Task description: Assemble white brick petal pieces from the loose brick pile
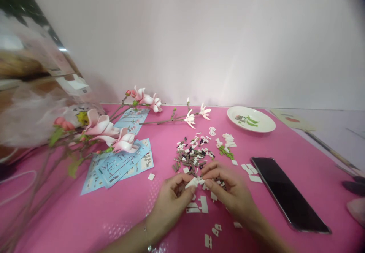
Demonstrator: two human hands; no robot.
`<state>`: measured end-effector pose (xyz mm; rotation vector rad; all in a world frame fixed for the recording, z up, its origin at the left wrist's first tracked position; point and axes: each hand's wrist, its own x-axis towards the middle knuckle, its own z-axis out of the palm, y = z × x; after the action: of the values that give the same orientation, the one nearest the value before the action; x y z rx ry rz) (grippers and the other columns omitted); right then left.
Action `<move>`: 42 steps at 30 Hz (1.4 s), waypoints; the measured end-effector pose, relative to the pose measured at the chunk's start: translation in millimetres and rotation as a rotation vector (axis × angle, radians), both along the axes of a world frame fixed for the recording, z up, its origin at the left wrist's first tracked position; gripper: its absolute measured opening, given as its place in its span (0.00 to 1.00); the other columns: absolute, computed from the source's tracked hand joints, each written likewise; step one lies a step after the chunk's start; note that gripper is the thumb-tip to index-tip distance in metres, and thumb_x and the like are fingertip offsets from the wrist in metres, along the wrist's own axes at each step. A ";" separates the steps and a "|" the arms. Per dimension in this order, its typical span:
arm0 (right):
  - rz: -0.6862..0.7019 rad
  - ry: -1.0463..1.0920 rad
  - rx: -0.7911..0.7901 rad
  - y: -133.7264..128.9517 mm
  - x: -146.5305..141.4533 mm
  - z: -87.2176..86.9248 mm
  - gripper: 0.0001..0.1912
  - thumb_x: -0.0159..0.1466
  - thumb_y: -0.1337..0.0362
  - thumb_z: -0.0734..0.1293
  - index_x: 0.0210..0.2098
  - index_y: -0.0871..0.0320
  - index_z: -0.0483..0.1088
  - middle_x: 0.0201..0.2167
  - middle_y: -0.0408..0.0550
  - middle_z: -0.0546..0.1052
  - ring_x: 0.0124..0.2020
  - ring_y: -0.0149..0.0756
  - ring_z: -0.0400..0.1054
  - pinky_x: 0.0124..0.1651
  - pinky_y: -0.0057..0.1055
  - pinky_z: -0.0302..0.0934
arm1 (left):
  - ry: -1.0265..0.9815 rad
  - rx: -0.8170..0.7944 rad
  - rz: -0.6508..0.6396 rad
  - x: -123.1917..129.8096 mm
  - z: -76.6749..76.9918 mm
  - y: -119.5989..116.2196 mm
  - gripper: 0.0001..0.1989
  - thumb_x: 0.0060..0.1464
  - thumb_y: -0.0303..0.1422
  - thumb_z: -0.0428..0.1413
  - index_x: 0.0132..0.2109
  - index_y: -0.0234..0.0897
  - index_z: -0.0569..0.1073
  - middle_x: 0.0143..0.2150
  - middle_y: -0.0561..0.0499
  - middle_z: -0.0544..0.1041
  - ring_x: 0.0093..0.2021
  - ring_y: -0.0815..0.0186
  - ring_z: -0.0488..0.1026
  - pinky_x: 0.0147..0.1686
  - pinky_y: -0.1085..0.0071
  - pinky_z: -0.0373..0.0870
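My left hand (173, 194) pinches a white petal-shaped building piece (191, 183) between thumb and fingers. Against its right end, my right hand (225, 188) grips a small white piece (201, 181) with thumb and forefinger; the two pieces meet or nearly meet. Just beyond my fingers lies a heap of small brown, black and white bricks (194, 156). Flat white pieces (203, 204) rest on the pink table below my hands, partly overhung by them. More white pieces (208, 241) are nearer to me.
A black phone (289, 194) lies at the right, a white plate (268, 125) with green pieces behind it. Blue instruction sheets (142, 156) sit at left under pink flower branches (99, 129). A white-flowered branch (165, 122) lies at the back. White and green pieces (226, 152) are grouped right of the heap.
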<state>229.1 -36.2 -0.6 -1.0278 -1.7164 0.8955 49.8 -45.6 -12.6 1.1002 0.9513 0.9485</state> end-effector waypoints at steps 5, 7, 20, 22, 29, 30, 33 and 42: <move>0.023 0.031 -0.082 -1.1 -1.7 -1.0 0.05 0.63 0.63 0.65 0.31 0.55 0.72 0.38 0.47 0.71 0.41 0.36 0.68 0.43 0.32 0.62 | 0.022 0.019 -0.053 0.2 -3.3 -0.7 0.13 0.52 0.40 0.57 0.34 0.32 0.72 0.23 0.54 0.67 0.23 0.71 0.62 0.24 0.75 0.60; 0.025 0.027 -0.104 -1.5 -3.0 -0.6 0.06 0.63 0.62 0.65 0.31 0.55 0.72 0.39 0.48 0.71 0.41 0.36 0.68 0.42 0.32 0.62 | 0.028 0.021 -0.066 0.1 -3.3 -1.2 0.13 0.52 0.40 0.57 0.34 0.32 0.72 0.23 0.54 0.66 0.23 0.71 0.61 0.24 0.75 0.59; 0.026 -0.066 -0.043 -2.6 -7.4 1.5 0.06 0.61 0.65 0.65 0.28 0.57 0.71 0.36 0.48 0.72 0.38 0.36 0.69 0.40 0.31 0.62 | 0.065 0.104 -0.043 -1.0 3.0 -1.3 0.14 0.55 0.40 0.55 0.29 0.33 0.70 0.21 0.56 0.62 0.22 0.73 0.56 0.22 0.77 0.51; 0.032 -0.065 -0.035 -3.0 -8.2 2.2 0.05 0.61 0.66 0.65 0.28 0.57 0.71 0.36 0.48 0.72 0.38 0.36 0.69 0.41 0.32 0.62 | 0.077 0.106 -0.038 -1.4 2.8 -1.3 0.14 0.55 0.40 0.55 0.29 0.33 0.70 0.20 0.57 0.61 0.22 0.73 0.55 0.22 0.77 0.51; 0.055 -0.056 -0.041 -3.0 -8.2 0.6 0.05 0.61 0.67 0.65 0.29 0.57 0.72 0.37 0.48 0.72 0.40 0.35 0.69 0.42 0.31 0.62 | 0.059 0.082 -0.058 -2.3 1.9 -2.7 0.14 0.54 0.41 0.56 0.29 0.33 0.68 0.23 0.54 0.65 0.23 0.71 0.60 0.24 0.77 0.55; 0.058 -0.058 -0.039 -3.0 -8.1 0.4 0.04 0.61 0.67 0.65 0.29 0.57 0.72 0.37 0.48 0.72 0.39 0.35 0.69 0.42 0.31 0.62 | 0.063 0.087 -0.059 -2.5 1.6 -2.9 0.14 0.54 0.41 0.56 0.29 0.33 0.68 0.23 0.54 0.65 0.24 0.71 0.60 0.24 0.76 0.55; 0.062 -0.068 -0.026 -3.3 -7.7 0.3 0.04 0.61 0.67 0.65 0.30 0.57 0.72 0.37 0.48 0.72 0.39 0.34 0.69 0.41 0.30 0.62 | 0.090 0.101 -0.060 -3.2 1.3 -3.3 0.14 0.54 0.40 0.55 0.29 0.33 0.68 0.23 0.54 0.65 0.24 0.71 0.60 0.24 0.76 0.55; 0.080 -0.077 0.021 -3.9 -7.7 1.2 0.04 0.61 0.67 0.66 0.30 0.57 0.73 0.36 0.48 0.73 0.38 0.35 0.69 0.40 0.31 0.64 | 0.133 0.140 -0.045 -4.4 5.4 -4.0 0.13 0.54 0.39 0.56 0.27 0.33 0.68 0.21 0.55 0.62 0.23 0.71 0.57 0.23 0.76 0.52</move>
<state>221.4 -40.1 0.6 -0.9971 -1.8388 0.8974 45.5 -49.6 -7.2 1.3109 0.9754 0.9248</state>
